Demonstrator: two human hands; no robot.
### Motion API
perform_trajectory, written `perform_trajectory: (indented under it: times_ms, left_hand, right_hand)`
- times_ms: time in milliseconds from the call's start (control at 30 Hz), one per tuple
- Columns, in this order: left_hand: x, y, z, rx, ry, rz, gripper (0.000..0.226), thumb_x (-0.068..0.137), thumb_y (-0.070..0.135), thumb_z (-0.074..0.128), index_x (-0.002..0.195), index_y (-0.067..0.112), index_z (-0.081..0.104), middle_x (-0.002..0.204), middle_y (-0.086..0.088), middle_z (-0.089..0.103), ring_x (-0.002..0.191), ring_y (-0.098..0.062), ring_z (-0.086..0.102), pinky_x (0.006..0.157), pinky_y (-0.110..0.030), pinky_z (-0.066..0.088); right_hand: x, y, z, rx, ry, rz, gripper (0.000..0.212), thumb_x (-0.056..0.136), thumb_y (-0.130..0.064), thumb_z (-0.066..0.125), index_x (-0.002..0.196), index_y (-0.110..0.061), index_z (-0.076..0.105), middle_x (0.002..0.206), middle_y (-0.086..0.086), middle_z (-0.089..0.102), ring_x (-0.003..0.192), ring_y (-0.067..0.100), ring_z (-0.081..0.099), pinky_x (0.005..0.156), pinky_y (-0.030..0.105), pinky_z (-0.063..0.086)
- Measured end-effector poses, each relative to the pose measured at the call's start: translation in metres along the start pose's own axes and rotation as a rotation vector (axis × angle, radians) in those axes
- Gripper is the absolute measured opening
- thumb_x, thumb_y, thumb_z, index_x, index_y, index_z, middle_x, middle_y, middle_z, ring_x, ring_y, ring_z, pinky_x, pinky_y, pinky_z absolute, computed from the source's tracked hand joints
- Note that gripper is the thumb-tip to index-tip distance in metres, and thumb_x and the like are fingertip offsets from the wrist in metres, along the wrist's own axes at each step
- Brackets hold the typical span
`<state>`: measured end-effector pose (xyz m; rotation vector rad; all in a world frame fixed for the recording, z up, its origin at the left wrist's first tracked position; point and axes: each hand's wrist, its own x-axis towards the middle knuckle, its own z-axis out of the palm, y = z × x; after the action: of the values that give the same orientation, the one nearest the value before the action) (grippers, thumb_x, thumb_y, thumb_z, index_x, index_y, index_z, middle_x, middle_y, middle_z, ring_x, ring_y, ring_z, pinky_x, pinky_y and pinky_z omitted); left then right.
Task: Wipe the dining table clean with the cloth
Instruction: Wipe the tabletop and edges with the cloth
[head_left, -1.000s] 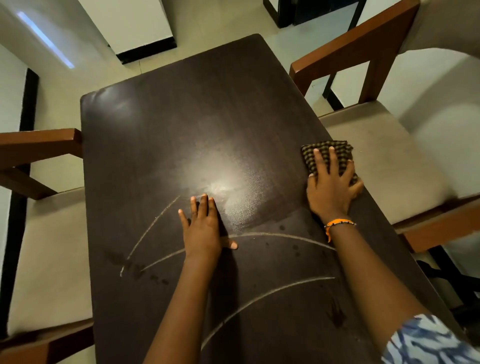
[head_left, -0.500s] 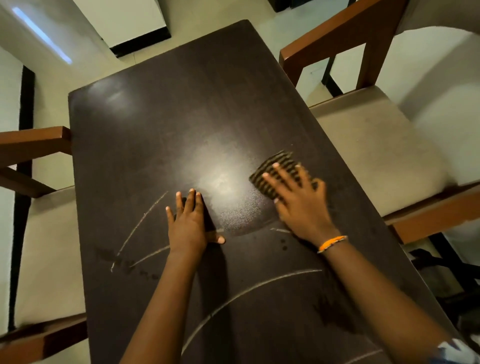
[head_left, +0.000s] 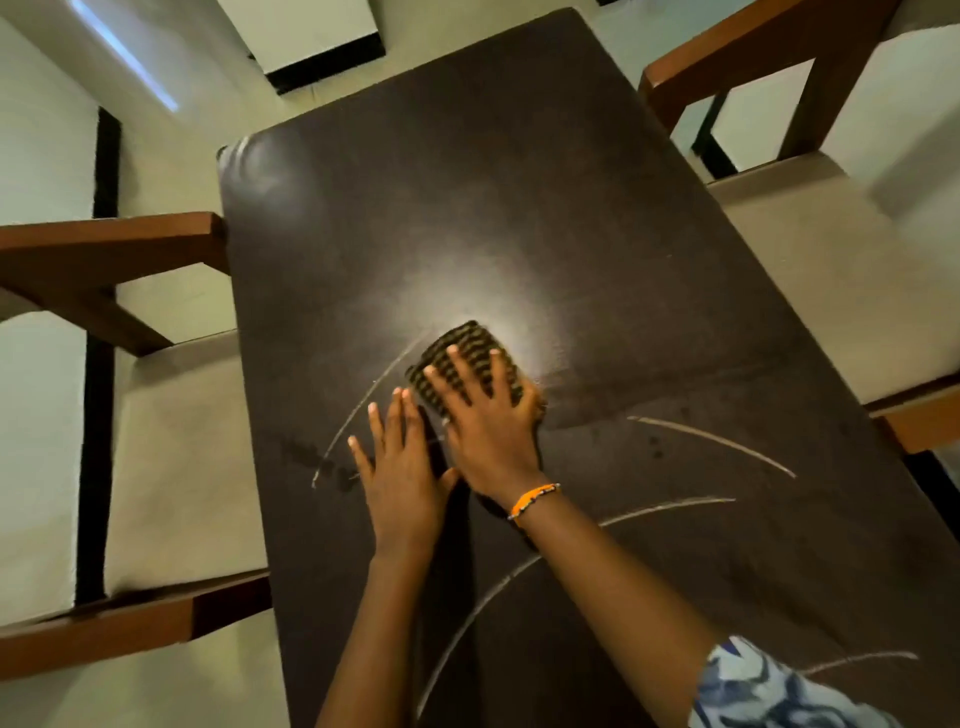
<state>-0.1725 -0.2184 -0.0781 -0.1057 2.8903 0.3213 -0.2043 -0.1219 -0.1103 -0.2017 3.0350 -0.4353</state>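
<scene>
Pressing flat on the cloth (head_left: 470, 364), the right hand (head_left: 485, 423) has its fingers spread and straight over the checked fabric, near the middle of the dining table (head_left: 467, 182). The left hand (head_left: 402, 467) lies palm-down on the bare tabletop just beside it, fingers straight and holding nothing; its thumb sits touching or nearly touching the right wrist, where an orange bracelet (head_left: 535, 498) shows. Around the hands, pale curved streaks (head_left: 711, 439) arc across the near half of the dark top, and a few dark smudges (head_left: 311, 457) sit left of the left hand. Cushioned wooden chairs (head_left: 171, 467) stand along both long sides.

The likely trouble is the two hands meeting: a sweep carried further left would run the cloth into the braced left hand, or leave the streak under that palm unwiped. With straight fingers only pressing down, the folded cloth could also slip or bunch and skip over the lines.

A second ago the cloth was at the table's right edge; half a second ago it was right of centre. It now sits beside the left hand, which has barely shifted, and the streak it crossed looks partly gone.
</scene>
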Motion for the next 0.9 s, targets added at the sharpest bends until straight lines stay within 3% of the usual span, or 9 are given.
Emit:
perform_trajectory:
  times_ms: [100, 167, 233, 367, 467, 533, 633, 767, 900]
  left_hand:
    - [-0.014, -0.034, -0.006, 0.057, -0.022, -0.043, 0.100, 0.079, 0.050, 0.062, 0.150, 0.011, 0.003, 0.159, -0.004, 0.001, 0.146, -0.027, -0.010, 0.114, -0.049, -0.010]
    - [-0.020, -0.056, -0.014, 0.094, -0.073, -0.082, 0.109, 0.074, 0.062, 0.058, 0.150, 0.010, 0.000, 0.159, -0.005, -0.004, 0.145, -0.027, -0.013, 0.113, -0.048, -0.011]
    - [-0.019, -0.072, -0.020, 0.083, -0.114, -0.121, 0.113, 0.072, 0.063, 0.059, 0.150, 0.010, -0.003, 0.159, -0.004, -0.007, 0.145, -0.027, -0.016, 0.114, -0.051, -0.011]
    - [-0.019, -0.090, -0.024, 0.096, -0.148, -0.157, 0.115, 0.073, 0.059, 0.062, 0.150, 0.009, -0.007, 0.159, -0.004, -0.010, 0.144, -0.029, -0.019, 0.114, -0.054, -0.008]
    - [-0.015, -0.092, -0.020, 0.067, -0.164, -0.153, 0.116, 0.072, 0.057, 0.063, 0.149, 0.008, -0.008, 0.159, -0.005, -0.011, 0.144, -0.030, -0.019, 0.113, -0.055, -0.009]
    - [-0.012, -0.094, -0.018, 0.067, -0.165, -0.149, 0.119, 0.071, 0.059, 0.063, 0.149, 0.008, -0.010, 0.159, -0.006, -0.012, 0.143, -0.031, -0.020, 0.113, -0.054, -0.010]
    - [-0.012, -0.098, -0.017, 0.094, -0.167, -0.144, 0.120, 0.071, 0.064, 0.059, 0.148, 0.007, -0.012, 0.158, -0.007, -0.014, 0.143, -0.032, -0.021, 0.113, -0.055, -0.010]
    - [-0.020, -0.103, -0.015, 0.135, -0.149, -0.136, 0.115, 0.075, 0.067, 0.051, 0.147, 0.004, -0.012, 0.158, -0.010, -0.014, 0.144, -0.031, -0.018, 0.113, -0.056, -0.008]
    - [-0.025, -0.123, -0.021, 0.145, -0.163, -0.182, 0.111, 0.077, 0.066, 0.049, 0.148, 0.005, -0.011, 0.158, -0.009, -0.013, 0.144, -0.031, -0.018, 0.113, -0.056, -0.009]
  right_hand:
    - [0.008, -0.006, 0.006, 0.031, -0.109, -0.365, 0.053, 0.081, -0.034, 0.048, 0.133, -0.038, 0.049, 0.146, -0.004, 0.043, 0.133, 0.037, 0.038, 0.092, 0.052, 0.033]
    - [0.016, 0.015, 0.002, -0.011, -0.085, -0.410, 0.053, 0.080, -0.038, 0.040, 0.132, -0.041, 0.049, 0.144, -0.007, 0.046, 0.130, 0.034, 0.043, 0.087, 0.047, 0.037]
    - [0.024, 0.052, -0.007, -0.075, -0.025, -0.285, 0.055, 0.080, -0.039, 0.038, 0.134, -0.042, 0.046, 0.146, -0.008, 0.043, 0.130, 0.032, 0.042, 0.086, 0.047, 0.037]
    - [0.020, 0.125, -0.033, -0.101, 0.052, 0.159, 0.054, 0.089, -0.037, 0.040, 0.143, -0.039, 0.033, 0.155, -0.008, 0.026, 0.136, 0.035, 0.027, 0.097, 0.056, 0.028]
    - [0.017, 0.110, -0.030, -0.048, 0.113, 0.464, 0.056, 0.093, -0.030, 0.048, 0.145, -0.035, 0.030, 0.157, -0.004, 0.020, 0.141, 0.037, 0.015, 0.103, 0.060, 0.018]
    - [0.025, 0.072, -0.018, -0.022, 0.129, 0.517, 0.057, 0.092, -0.029, 0.047, 0.146, -0.035, 0.028, 0.158, -0.004, 0.017, 0.141, 0.038, 0.012, 0.104, 0.058, 0.016]
    - [0.036, -0.004, 0.006, -0.024, 0.076, 0.338, 0.060, 0.089, -0.032, 0.047, 0.146, -0.037, 0.027, 0.158, -0.003, 0.017, 0.141, 0.039, 0.016, 0.102, 0.057, 0.018]
    - [0.042, -0.105, 0.035, -0.020, -0.061, -0.088, 0.060, 0.088, -0.033, 0.047, 0.145, -0.035, 0.030, 0.157, -0.001, 0.021, 0.141, 0.038, 0.018, 0.102, 0.056, 0.021]
    - [0.061, -0.102, 0.030, -0.076, -0.128, -0.387, 0.056, 0.093, -0.035, 0.041, 0.146, -0.038, 0.025, 0.157, -0.006, 0.018, 0.142, 0.033, 0.017, 0.099, 0.049, 0.025]
